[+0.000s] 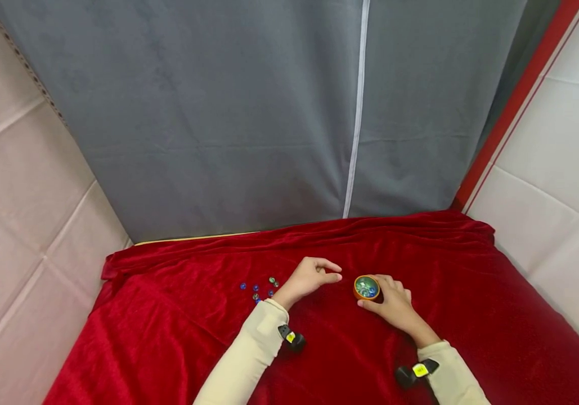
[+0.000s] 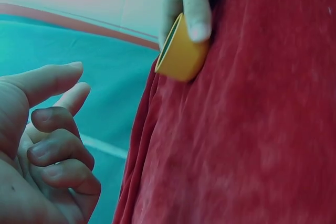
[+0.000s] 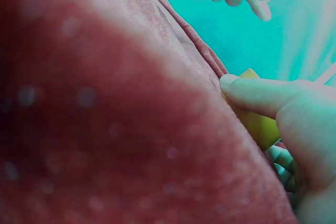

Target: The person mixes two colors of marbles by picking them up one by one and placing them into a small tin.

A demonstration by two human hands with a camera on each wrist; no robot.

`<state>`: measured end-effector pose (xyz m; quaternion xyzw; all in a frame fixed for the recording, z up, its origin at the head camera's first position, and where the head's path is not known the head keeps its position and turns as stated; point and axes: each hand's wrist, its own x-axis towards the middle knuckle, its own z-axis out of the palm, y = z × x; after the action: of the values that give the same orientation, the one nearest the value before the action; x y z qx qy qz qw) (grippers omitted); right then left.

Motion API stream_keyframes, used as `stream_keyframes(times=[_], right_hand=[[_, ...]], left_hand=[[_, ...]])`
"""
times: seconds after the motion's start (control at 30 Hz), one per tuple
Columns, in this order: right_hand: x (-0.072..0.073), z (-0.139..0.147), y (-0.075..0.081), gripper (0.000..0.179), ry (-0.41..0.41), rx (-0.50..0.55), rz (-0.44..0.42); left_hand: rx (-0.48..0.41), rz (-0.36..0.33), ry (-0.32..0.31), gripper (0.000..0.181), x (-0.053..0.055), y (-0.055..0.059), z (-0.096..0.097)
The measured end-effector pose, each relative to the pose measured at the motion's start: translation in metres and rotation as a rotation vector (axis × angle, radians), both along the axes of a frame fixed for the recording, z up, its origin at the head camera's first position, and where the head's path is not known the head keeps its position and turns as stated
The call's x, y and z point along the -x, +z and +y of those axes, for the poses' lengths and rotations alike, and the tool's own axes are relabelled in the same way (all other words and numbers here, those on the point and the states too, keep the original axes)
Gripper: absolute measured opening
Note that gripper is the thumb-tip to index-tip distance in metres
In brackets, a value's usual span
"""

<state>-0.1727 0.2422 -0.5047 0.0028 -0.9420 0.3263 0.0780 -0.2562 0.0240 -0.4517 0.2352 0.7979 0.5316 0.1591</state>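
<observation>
On the red cloth stands a small round orange bowl [image 1: 354, 290] with a green inside, holding several glass marbles [image 1: 368, 289]. My right hand [image 1: 394, 301] grips it from the right, thumb at the near side and fingers round the far side. In the left wrist view the bowl [image 2: 184, 56] shows its yellow-orange outer wall. Left of the bowl, my left hand [image 1: 309, 277] hovers over the cloth. Its thumb and forefinger point toward the bowl with a gap between them, while the other fingers [image 2: 60, 148] curl loosely; nothing shows in its grasp.
Several loose blue and green marbles [image 1: 256, 287] lie on the cloth left of my left wrist, partly behind it. The red velvet cloth [image 1: 178, 337] is wrinkled and bunched along the back edge. A grey curtain [image 1: 228, 112] hangs behind, with pale walls at both sides.
</observation>
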Motion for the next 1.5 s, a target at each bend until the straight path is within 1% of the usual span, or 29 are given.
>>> stream_keyframes(times=[0.17, 0.33, 0.53, 0.67, 0.77, 1.1, 1.23, 1.33, 1.5], right_hand=[[0.0, 0.0, -0.001, 0.066, 0.001, 0.005, 0.011], [0.0, 0.001, -0.003, 0.066, 0.002, 0.003, 0.013], [0.0, 0.001, -0.002, 0.065, 0.002, -0.001, 0.021], [0.0, 0.001, -0.003, 0.065, 0.002, -0.003, 0.026], [0.0, 0.002, -0.003, 0.065, 0.002, -0.006, 0.029], [0.0, 0.003, -0.001, 0.066, 0.004, -0.012, 0.018], [0.001, 0.003, -0.001, 0.066, 0.004, -0.006, 0.013], [0.001, 0.003, -0.001, 0.066, 0.005, 0.001, 0.009], [0.0, 0.001, -0.001, 0.066, 0.008, -0.002, 0.015]], left_hand=[[-0.027, -0.022, 0.022, 0.029, 0.006, 0.0, -0.017], [-0.032, -0.024, 0.04, 0.031, 0.009, 0.0, -0.033], [-0.019, -0.014, 0.059, 0.033, 0.011, 0.003, -0.055], [-0.004, -0.028, 0.071, 0.034, 0.011, 0.006, -0.073], [0.013, -0.035, 0.094, 0.034, 0.011, 0.007, -0.086], [0.043, -0.025, 0.207, 0.032, 0.016, 0.004, -0.126], [0.055, -0.032, 0.235, 0.033, 0.016, 0.006, -0.136], [0.07, -0.035, 0.246, 0.033, 0.015, 0.005, -0.142], [0.083, -0.049, 0.269, 0.032, 0.012, -0.004, -0.155]])
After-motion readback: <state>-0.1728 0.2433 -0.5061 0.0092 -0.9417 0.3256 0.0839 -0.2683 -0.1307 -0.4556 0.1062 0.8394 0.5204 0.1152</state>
